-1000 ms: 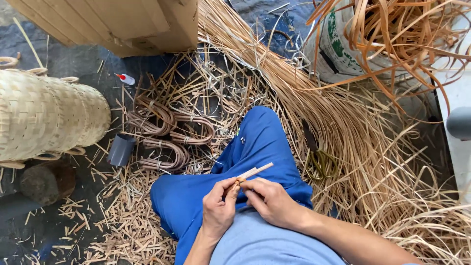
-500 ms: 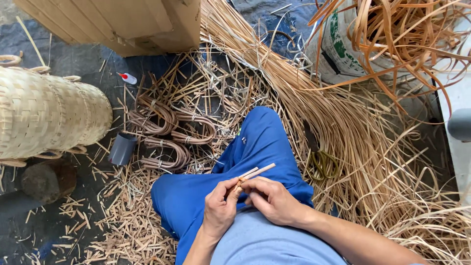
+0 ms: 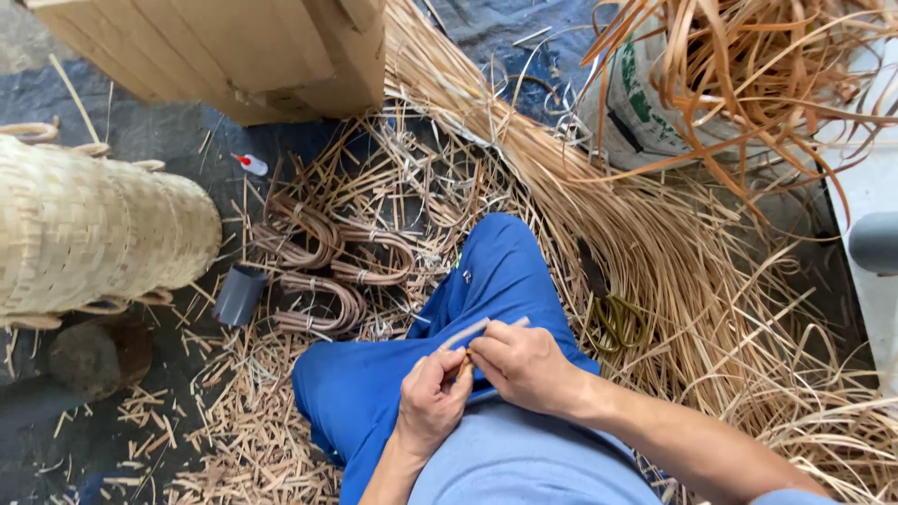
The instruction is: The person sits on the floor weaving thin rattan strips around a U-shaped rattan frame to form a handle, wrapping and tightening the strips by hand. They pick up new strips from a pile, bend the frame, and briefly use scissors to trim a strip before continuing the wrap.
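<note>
Over the blue-trousered lap, both hands [image 3: 486, 374] pinching a thin cane strip [image 3: 472, 332], fingers curled

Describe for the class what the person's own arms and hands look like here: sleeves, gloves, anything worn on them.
Both hands are bare: the left hand and right hand wear no gloves, and no rings or watch can be seen. Both forearms are uncovered. On the right arm, a light blue sleeve edge shows near the frame's bottom, matching the light blue shirt.

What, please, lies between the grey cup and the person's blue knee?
In the head view, bent cane loops and loose cane offcuts lie between the grey cup and the blue knee.
</note>
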